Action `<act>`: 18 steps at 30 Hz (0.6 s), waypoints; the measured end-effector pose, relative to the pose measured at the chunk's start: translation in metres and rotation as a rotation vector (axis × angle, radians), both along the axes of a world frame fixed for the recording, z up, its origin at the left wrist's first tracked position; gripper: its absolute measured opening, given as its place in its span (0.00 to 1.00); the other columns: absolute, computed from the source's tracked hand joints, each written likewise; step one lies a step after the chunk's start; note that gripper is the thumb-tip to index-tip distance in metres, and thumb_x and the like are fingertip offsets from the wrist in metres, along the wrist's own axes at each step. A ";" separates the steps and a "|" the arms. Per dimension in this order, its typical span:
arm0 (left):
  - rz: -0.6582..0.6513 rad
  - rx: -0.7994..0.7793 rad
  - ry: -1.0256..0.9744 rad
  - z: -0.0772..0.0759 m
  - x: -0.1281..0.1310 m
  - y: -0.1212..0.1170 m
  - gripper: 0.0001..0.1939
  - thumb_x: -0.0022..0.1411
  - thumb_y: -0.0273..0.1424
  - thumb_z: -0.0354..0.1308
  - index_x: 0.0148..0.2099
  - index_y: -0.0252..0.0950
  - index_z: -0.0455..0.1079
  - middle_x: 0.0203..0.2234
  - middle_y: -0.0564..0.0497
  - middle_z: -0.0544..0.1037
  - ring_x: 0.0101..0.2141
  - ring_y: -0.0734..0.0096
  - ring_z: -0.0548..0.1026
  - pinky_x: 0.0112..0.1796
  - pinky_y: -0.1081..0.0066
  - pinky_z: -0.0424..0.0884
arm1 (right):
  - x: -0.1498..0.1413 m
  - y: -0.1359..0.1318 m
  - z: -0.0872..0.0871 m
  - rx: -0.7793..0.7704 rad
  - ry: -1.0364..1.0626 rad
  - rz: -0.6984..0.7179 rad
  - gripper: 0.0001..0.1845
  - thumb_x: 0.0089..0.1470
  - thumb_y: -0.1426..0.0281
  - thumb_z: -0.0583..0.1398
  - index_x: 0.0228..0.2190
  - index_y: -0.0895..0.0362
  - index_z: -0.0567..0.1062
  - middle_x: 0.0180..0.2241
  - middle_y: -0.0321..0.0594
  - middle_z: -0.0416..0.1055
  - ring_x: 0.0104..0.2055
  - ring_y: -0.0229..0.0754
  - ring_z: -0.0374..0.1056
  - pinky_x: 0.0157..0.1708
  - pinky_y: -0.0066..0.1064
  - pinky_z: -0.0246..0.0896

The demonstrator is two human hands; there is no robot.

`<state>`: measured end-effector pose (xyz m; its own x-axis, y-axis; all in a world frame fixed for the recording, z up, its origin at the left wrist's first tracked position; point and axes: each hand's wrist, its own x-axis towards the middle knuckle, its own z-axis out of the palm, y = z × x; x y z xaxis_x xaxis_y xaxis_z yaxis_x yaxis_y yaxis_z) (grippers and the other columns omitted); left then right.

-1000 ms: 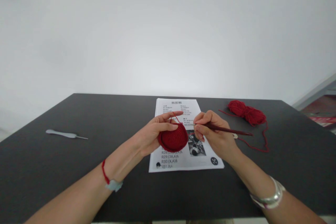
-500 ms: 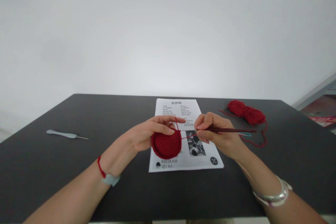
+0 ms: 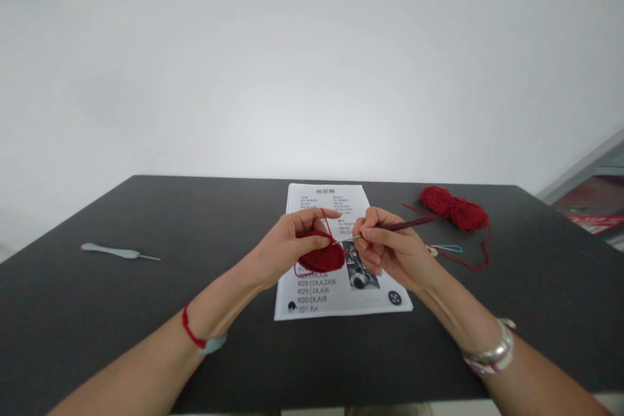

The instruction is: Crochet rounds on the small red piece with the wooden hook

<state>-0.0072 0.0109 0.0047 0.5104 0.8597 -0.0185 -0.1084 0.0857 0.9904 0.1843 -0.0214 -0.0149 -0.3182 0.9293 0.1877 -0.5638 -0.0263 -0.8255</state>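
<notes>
Head view, crochet piece: red crochet piece (image 3: 322,261) is held just below the centre of the frame, above the printed sheets (image 3: 336,313), with its flat side tilted.
Left hand (image 3: 280,244): the crochet piece is pinched at its upper edge under the thumb; the index finger is stretched out to the right, and a red strand (image 3: 327,223) is passed over it.
Right hand (image 3: 392,244): the dark red hook (image 3: 412,223) is gripped between thumb and fingers, its thin metal shaft pointed left to the edge of the crochet piece.
Yarn bundle (image 3: 453,208): red, laid right of centre, with a loose strand trailed below it.
Blue pin (image 3: 449,248): seen just beside the right wrist.
Grey hook (image 3: 111,251): laid at the left of the frame, well apart from both hands.
Table (image 3: 97,325): dark, the sheets laid on it at lower centre.
</notes>
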 end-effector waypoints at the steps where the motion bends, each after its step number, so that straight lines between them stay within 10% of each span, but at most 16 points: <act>1: 0.044 0.043 -0.012 -0.001 0.003 -0.002 0.18 0.48 0.23 0.64 0.44 0.34 0.75 0.22 0.58 0.72 0.24 0.78 0.69 0.28 0.75 0.62 | -0.002 0.000 -0.001 -0.020 0.015 -0.010 0.10 0.49 0.72 0.67 0.24 0.56 0.70 0.22 0.31 0.70 0.17 0.30 0.60 0.14 0.21 0.63; 18: 0.140 -0.082 -0.157 -0.005 0.012 -0.009 0.18 0.45 0.23 0.68 0.42 0.35 0.76 0.24 0.57 0.75 0.26 0.78 0.70 0.30 0.76 0.64 | -0.009 -0.003 -0.003 0.113 -0.012 -0.222 0.09 0.50 0.72 0.66 0.23 0.56 0.71 0.23 0.29 0.69 0.19 0.30 0.61 0.25 0.29 0.71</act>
<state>0.0049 0.0018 0.0001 0.3882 0.9213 -0.0212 -0.2774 0.1387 0.9507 0.1756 -0.0240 -0.0180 -0.1115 0.9499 0.2920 -0.5355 0.1901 -0.8229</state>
